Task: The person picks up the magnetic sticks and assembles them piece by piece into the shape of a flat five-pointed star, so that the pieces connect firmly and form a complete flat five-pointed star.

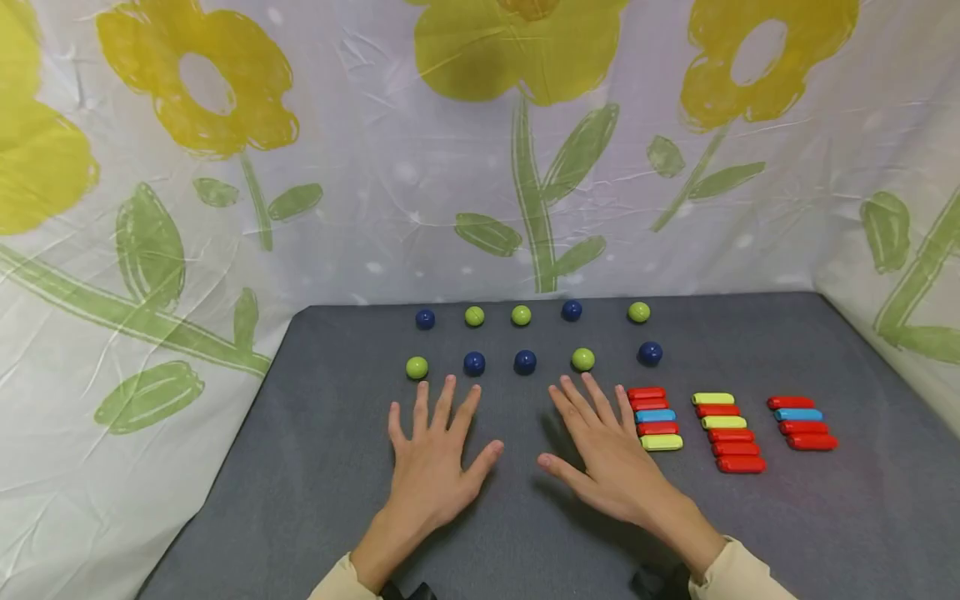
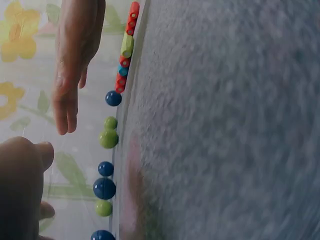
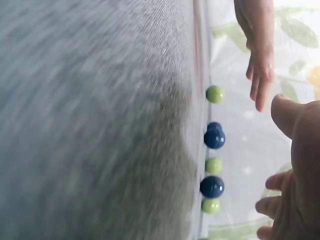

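My left hand [image 1: 429, 467] is palm down with fingers spread, holding nothing, in front of a green ball [image 1: 417, 367] and a dark blue ball [image 1: 474, 363]. To its right, my right hand [image 1: 611, 458] is spread the same way and holds nothing. Its fingertips come near another green ball [image 1: 582, 359], and its little finger lies beside a column of short plastic sticks, topped by a red stick [image 1: 647, 392]. In the left wrist view the right hand [image 2: 75, 65] appears raised off the table. The right wrist view likewise shows the left hand [image 3: 261, 55] above the surface.
Green and blue balls stand in two rows toward the back of the grey table [image 1: 300, 500]. Two more stick columns, one with a yellow stick [image 1: 724, 422], another with a blue stick [image 1: 798, 414], lie at right. A flower-printed curtain [image 1: 375, 208] borders the table's back and sides.
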